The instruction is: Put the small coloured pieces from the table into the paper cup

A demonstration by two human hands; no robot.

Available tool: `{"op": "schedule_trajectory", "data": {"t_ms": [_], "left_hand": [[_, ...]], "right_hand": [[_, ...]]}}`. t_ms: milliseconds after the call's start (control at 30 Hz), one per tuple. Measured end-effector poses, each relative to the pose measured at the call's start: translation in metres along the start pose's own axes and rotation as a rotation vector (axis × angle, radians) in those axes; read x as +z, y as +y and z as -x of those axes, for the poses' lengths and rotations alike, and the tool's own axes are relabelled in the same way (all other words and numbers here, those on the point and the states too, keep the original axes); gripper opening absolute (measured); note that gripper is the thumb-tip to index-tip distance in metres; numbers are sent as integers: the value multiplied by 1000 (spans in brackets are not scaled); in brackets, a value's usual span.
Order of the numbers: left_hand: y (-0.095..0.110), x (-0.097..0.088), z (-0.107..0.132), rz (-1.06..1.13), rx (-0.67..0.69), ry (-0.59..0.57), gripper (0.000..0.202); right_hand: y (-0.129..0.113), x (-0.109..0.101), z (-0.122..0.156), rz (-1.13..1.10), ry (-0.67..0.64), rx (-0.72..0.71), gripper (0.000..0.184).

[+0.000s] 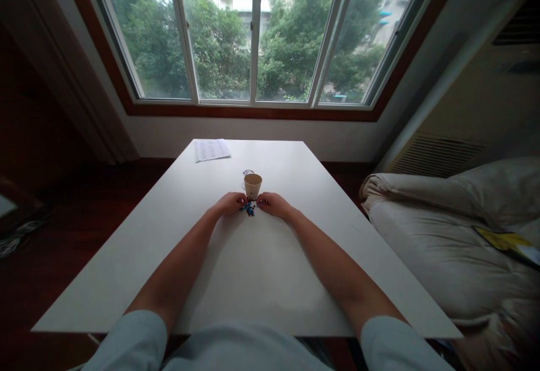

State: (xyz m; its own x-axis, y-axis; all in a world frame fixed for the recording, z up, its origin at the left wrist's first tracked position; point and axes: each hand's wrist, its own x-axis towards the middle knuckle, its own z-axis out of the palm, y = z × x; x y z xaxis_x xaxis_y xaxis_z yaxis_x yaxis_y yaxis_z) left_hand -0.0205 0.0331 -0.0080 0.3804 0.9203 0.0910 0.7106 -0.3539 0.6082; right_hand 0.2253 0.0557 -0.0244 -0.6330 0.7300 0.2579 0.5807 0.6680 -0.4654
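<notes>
Head view: a wide window [253, 34] with trees outside spans the wall well beyond the paper cup, and a white table [261, 281] spreads under the cup on all sides. Well to the cup's right, off the table, stands a sofa [422, 236] with a pale, wrinkled cover. Printed sheets [211, 149] lie beyond the cup and to its left, near the table's far edge. Left hand [230, 203] and right hand [274, 204] rest on the near side of the cup, one toward each side of it, fingers curled inward and only slightly parted. The tan paper cup [252, 186] itself stands upright, mouth up. Just behind it lies a thin looped strand [248, 171]. Small blue and dark red pieces [250, 209] are scattered immediately in front of the cup, between the fingertips; they are so tiny that I cannot tell whether either hand grips one.
</notes>
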Motion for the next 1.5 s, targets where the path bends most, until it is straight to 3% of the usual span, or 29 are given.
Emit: {"op": "schedule_trajectory", "data": {"t_ms": [133, 367, 500, 700, 1333, 1500], "left_hand": [[4, 2, 0, -113, 17, -16, 19], [12, 1, 3, -297, -64, 93, 13], [17, 0, 4, -348, -59, 102, 21], [27, 3, 5, -435, 74, 29, 33], [19, 9, 2, -395, 62, 52, 20], [19, 10, 2, -394, 63, 53, 18]], "right_hand": [[-1, 2, 0, 17, 8, 30, 19], [-6, 2, 1, -27, 17, -4, 16], [-4, 9, -1, -180, 128, 45, 14], [-3, 8, -2, -501, 353, 199, 13], [11, 14, -15, -821, 621, 325, 21], [6, 9, -18, -1033, 657, 356, 26]]}}
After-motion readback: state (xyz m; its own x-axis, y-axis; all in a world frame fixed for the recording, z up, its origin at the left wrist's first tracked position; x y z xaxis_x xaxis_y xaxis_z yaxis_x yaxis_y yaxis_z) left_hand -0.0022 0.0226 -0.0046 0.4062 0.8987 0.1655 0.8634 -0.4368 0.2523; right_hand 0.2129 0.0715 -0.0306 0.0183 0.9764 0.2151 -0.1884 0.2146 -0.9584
